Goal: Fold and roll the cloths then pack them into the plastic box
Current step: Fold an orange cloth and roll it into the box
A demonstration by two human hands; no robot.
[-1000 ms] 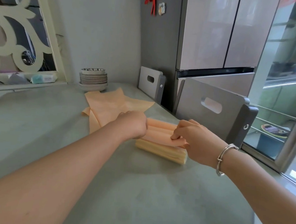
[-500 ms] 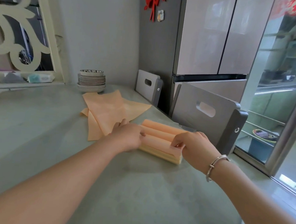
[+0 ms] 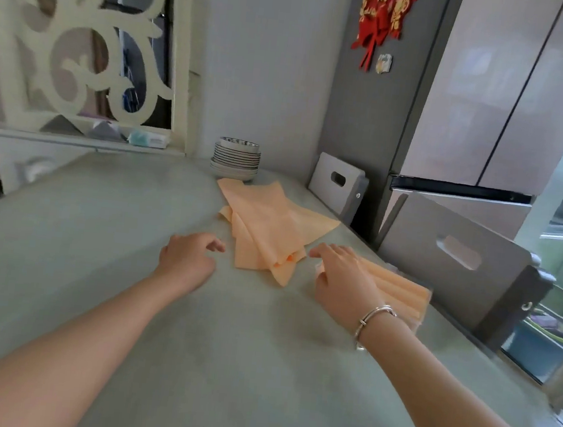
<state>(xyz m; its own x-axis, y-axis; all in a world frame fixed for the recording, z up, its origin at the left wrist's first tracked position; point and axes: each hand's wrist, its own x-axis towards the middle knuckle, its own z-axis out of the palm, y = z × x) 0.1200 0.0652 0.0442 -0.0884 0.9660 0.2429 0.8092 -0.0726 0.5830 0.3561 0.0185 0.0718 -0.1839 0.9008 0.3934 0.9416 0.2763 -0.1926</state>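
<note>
Lying beyond fingers (image 3: 217, 244), loose cloths (image 3: 268, 226)

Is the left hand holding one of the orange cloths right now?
No, the left hand is on the bare counter beside the loose orange cloths, its fingers loosely curled and touching no cloth.

Both bare forearms reach forward from the near edge over the table (image 3: 99, 230). The left hand (image 3: 188, 259) hangs palm down with fingers loosely curled, holding nothing, toward the table's middle. The right hand (image 3: 342, 277), nearer the right edge, is palm down with fingers spread and relaxed. A bracelet (image 3: 371, 321) circles the right wrist. The two hands are apart.
</note>
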